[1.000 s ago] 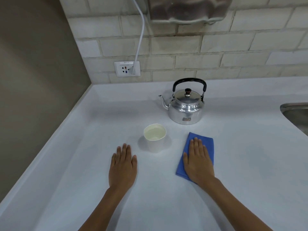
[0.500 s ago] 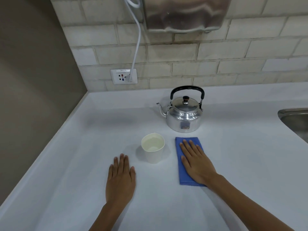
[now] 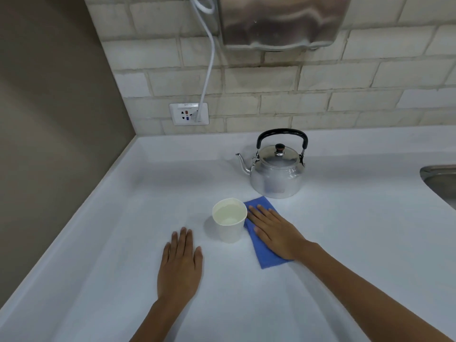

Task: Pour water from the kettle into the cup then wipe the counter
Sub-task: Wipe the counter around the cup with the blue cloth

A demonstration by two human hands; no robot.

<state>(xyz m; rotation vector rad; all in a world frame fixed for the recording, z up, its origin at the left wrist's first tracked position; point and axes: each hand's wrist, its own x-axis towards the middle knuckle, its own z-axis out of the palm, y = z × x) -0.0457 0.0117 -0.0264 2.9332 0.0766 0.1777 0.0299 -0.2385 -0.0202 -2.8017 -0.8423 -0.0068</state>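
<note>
On the white counter (image 3: 345,243), the right hand (image 3: 274,230) presses flat, fingers spread, onto the blue cloth (image 3: 267,257), its fingertips right beside the paper cup (image 3: 229,219). Water sits in that cup. Behind the cloth stands the metal kettle (image 3: 276,172), upright, lid on, spout pointing left. Left hand (image 3: 180,267) lies palm down, fingers together, empty, on bare counter near the cup.

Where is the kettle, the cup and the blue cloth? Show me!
kettle (image 3: 277,176), head view, on its shiny round body.
cup (image 3: 229,232), head view, on its white outer wall.
blue cloth (image 3: 267,257), head view, on the bare part near its lower corner.
</note>
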